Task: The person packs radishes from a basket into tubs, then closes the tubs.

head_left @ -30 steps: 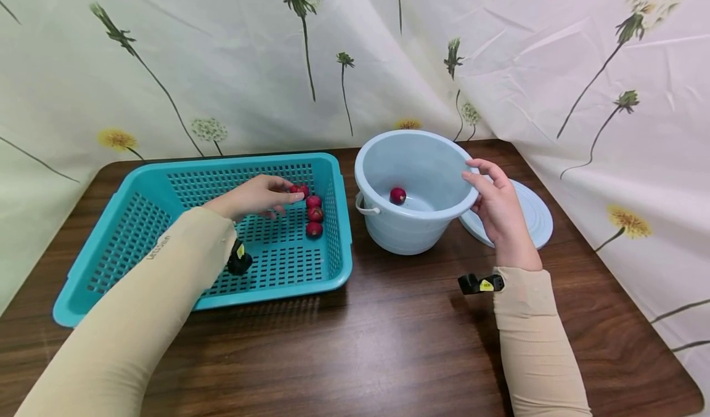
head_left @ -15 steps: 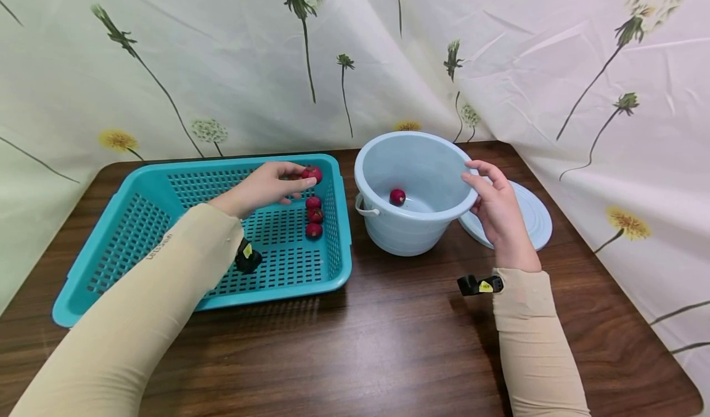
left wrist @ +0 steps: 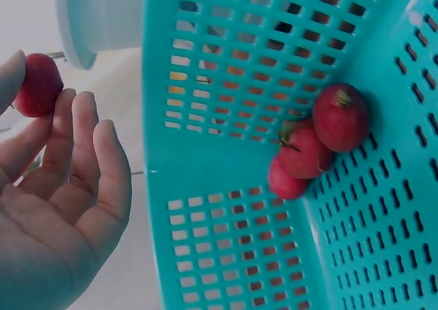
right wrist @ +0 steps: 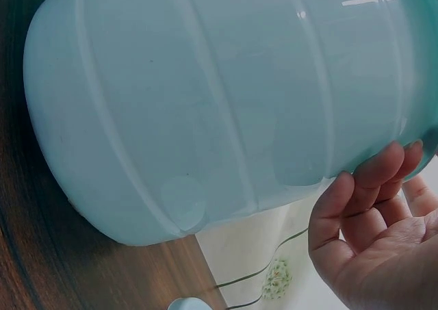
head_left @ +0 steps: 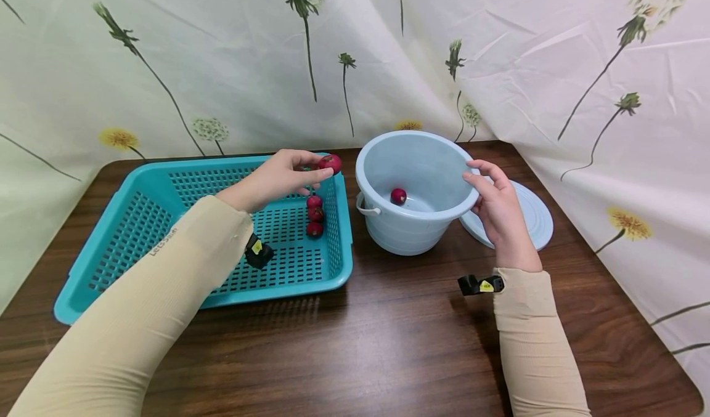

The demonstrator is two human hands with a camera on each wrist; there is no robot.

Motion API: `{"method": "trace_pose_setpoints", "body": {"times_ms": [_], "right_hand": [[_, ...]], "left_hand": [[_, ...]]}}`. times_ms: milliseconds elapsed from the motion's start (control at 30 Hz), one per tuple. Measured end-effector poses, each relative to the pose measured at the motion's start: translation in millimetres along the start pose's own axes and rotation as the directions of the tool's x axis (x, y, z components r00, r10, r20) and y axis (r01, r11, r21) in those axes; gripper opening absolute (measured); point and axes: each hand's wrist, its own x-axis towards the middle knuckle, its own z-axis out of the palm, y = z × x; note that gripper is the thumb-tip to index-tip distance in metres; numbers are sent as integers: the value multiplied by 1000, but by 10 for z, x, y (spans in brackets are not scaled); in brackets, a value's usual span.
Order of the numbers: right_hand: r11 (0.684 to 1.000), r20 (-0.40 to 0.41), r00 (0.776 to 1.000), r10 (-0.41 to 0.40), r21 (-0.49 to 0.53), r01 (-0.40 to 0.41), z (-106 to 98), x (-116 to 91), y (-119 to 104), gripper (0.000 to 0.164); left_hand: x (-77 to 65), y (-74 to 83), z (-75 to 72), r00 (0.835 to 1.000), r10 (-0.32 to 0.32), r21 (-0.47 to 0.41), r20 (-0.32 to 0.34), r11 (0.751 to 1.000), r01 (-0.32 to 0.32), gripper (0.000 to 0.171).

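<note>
My left hand pinches a red radish between thumb and fingertips, above the back right corner of the turquoise basket. In the left wrist view that radish shows at the fingertips, outside the basket wall. Three more radishes lie in a row along the basket's right side. A light blue bucket stands just right of the basket, with one radish on its bottom. My right hand grips the bucket's right rim; in the right wrist view its curled fingers press against the wall below the rim.
A pale blue lid lies flat behind my right hand. The bucket's white handle hangs at its left side. A flower-printed cloth hangs behind the dark wooden table.
My left hand has lifted a radish from the basket's far right corner and carried it up and right, to the rim. The right hand and bucket have stayed put.
</note>
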Motion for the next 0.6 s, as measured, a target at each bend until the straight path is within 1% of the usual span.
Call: {"method": "trace_pose_setpoints", "body": {"times_ms": [200,400,600], "right_hand": [[1000,-3,1000,1,5,-1,3,-6,-4,18],[1000,-5,1000,5,2,-5,3,-14,-3,17],[1000,-6,1000,5,-6,-5,4,-18,-5,17]], "left_hand": [[-15,83,18,1000,18,6,5,1000,-18,59],[6,177,74,1000,23,11,-14,1000,-23,60],[32,287,149,999,38,-49,-24,998,-39,55]]}}
